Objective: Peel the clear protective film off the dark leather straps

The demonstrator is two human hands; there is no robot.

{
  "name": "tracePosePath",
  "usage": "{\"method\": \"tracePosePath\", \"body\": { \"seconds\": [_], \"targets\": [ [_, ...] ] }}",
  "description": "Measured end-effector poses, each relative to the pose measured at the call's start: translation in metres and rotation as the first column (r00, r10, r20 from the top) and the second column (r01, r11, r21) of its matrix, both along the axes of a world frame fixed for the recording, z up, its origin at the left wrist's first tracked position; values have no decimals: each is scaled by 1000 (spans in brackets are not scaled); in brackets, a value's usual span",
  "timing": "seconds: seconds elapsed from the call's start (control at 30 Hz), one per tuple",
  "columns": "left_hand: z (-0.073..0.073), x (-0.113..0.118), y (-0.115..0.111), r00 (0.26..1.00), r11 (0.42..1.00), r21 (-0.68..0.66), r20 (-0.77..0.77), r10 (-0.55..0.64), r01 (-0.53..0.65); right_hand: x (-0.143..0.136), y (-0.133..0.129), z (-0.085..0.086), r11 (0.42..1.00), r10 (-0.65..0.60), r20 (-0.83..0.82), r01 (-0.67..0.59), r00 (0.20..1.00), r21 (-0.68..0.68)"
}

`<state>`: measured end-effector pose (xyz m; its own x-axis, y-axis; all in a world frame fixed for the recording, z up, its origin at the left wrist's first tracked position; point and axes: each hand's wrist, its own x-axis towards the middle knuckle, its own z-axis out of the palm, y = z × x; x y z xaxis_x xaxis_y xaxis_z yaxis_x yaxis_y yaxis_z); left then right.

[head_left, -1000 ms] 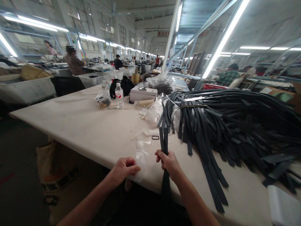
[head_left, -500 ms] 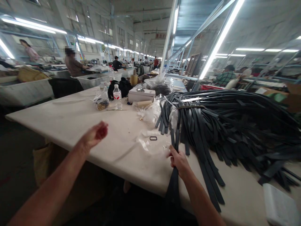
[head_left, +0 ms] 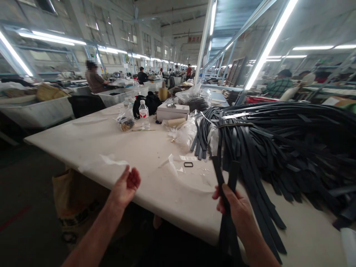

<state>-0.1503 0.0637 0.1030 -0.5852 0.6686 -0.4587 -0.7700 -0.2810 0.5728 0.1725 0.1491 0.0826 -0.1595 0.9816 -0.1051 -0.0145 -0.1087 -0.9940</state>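
one black rectangular ring is seen on the cream tabletop, whose right side is covered by heaped dark strips. beside translucent plastic film, the left hand is held loosely parted. two flat, dark grey straps, splayed at their tops, are clamped in the right hand at the near edge.

Left hand half-curled — right hand tight

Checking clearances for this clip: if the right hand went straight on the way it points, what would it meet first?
Probably the dark strap pile, at its left ends, beyond the held straps in the right hand; depth is unclear, so it might pass above them.
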Motion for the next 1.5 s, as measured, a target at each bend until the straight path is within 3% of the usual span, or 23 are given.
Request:
{"method": "tracePosePath", "body": {
  "seconds": [0.03, 0.1, 0.2, 0.43, 0.63, 0.73, 0.83, 0.97, 1.03, 1.07, 1.17, 1.27, 1.43, 1.5],
  "targets": [
    [-14, 17, -4, 999, 1000, -23, 34, -4, 5, -6, -13, 2, 988, 142, 38, -139, 989, -67],
    [-34, 45, -11, 996, 998, -52, 87, -24, 29, -21, -39, 1, 908, 406, 110, -387, 907, -159],
    [-45, 69, -18, 991, 995, -66, 112, -67, 75, -43, -68, -7, 812, 584, 211, -563, 784, -156],
    [-46, 79, -23, 988, 989, -45, 62, -140, 143, -61, -75, -18, 783, 596, 396, -615, 699, -93],
    [-58, 85, -25, 984, 984, -42, 52, -172, 174, -68, -68, -23, 789, 525, 553, -614, 647, -31],
    [-63, 95, -30, 977, 978, -20, 40, -207, 208, -79, -69, -22, 788, 549, 497, -615, 672, -40],
    [-62, 94, -35, 964, 964, 14, -7, -267, 267, -85, -70, -15, 728, 676, 284, -676, 680, -113],
    [-56, 60, -43, 997, 996, -59, -46, -67, 64, -71, -72, -11, 584, 809, 92, -777, 581, -235],
    [-59, 50, -52, 999, 995, -96, -52, 5, -10, -65, -75, -14, 590, 805, 145, -755, 575, -286],
    [-62, 51, -58, 999, 994, -113, -46, -13, 7, -65, -76, -17, 611, 791, 185, -733, 584, -298],
    [-78, 77, -78, 979, 970, -133, 33, -199, 202, -74, -81, -23, 645, 764, 230, -715, 602, -272],
    [-89, 104, -92, 942, 940, -88, 91, -323, 331, -81, -83, -22, 625, 780, 179, -744, 599, -235],
    [-87, 97, -94, 990, 966, -232, 105, -92, 114, -66, -82, -15, 592, 806, 241, -747, 541, -302],
    [-86, 98, -94, 984, 964, -221, 130, -118, 145, -67, -82, -16, 613, 788, 291, -735, 542, -291]
  ]
}}
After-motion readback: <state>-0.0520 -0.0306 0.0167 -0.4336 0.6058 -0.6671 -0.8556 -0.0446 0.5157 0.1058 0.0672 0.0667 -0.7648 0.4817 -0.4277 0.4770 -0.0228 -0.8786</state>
